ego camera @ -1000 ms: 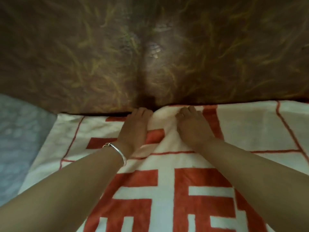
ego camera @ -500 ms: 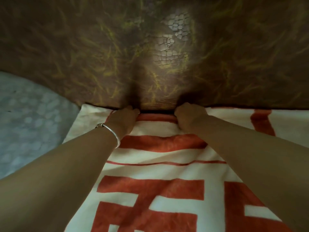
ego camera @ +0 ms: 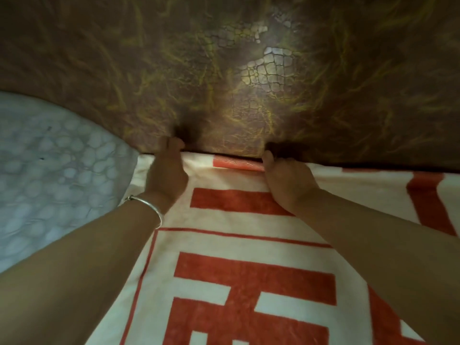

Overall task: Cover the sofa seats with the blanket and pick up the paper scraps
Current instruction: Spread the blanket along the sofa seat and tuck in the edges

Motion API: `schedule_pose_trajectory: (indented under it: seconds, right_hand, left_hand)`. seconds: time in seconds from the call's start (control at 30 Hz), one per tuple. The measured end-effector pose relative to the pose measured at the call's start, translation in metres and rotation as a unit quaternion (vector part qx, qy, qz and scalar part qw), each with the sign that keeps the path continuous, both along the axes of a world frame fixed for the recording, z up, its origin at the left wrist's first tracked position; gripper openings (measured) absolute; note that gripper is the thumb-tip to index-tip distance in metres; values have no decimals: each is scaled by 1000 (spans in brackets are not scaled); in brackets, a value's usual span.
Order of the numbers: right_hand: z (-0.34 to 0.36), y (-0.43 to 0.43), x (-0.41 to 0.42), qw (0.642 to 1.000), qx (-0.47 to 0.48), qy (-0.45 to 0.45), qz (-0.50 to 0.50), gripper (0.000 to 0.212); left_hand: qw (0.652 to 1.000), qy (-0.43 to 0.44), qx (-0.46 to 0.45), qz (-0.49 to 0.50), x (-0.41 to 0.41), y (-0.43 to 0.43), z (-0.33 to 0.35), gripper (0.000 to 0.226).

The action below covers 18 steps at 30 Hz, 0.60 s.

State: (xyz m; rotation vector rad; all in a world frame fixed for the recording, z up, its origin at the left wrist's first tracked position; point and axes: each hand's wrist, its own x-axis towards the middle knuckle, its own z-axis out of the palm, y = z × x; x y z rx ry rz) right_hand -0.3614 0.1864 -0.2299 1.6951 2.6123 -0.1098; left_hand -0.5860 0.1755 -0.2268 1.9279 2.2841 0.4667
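Both hands, left hand (ego camera: pixel 166 176) and right hand (ego camera: pixel 288 179), press the blanket (ego camera: pixel 249 245) edge along the sofa's (ego camera: pixel 224 70) back crease; fingers seemingly curled on cloth.

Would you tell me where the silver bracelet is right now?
Head view, left of centre: the silver bracelet circles the left hand's wrist, above the blanket's left edge.

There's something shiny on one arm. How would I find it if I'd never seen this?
Start at the brown sofa backrest and drop to the cream and red blanket below it. Two bare arms reach across it; follow the left one to its wrist, just behind the left hand. The thin silver bangle circles it, the only metal in sight.
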Motion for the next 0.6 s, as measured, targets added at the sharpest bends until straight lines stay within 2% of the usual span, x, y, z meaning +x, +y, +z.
schedule_pose_trajectory:
  seconds: [0.07,0.1,0.17,0.23,0.3,0.37,0.43,0.53,0.6]
  right_hand:
    - [9,-3,-7,996,80,-23,19,41]
    - [11,-6,-13,996,75,-26,40,41]
    - [11,-11,-24,998,-4,-8,54,38]
    - [7,-10,-32,997,-59,-33,30,39]
    - [2,-9,-36,992,-87,-85,20,41]
    - [-1,-9,-37,987,-113,-110,14,41]
    - [1,-9,-37,985,-134,-105,5,42]
    - [5,-15,-35,984,-155,-81,-14,43]
    - [6,-23,-33,984,-155,-83,-18,45]
  left_hand:
    - [995,54,-16,83,-23,6,1,45]
    - [989,76,-62,107,-33,8,0,50]
    - [978,72,-159,117,-46,10,-4,61]
    - [965,61,-222,122,-49,9,-8,67]
    - [954,85,-265,109,-50,10,-9,57]
    - [954,102,-268,85,-48,15,-3,40]
    - [965,99,-218,108,-47,16,2,34]
    - [968,71,-157,184,-48,6,4,47]
    - [969,48,-183,158,-46,-5,0,65]
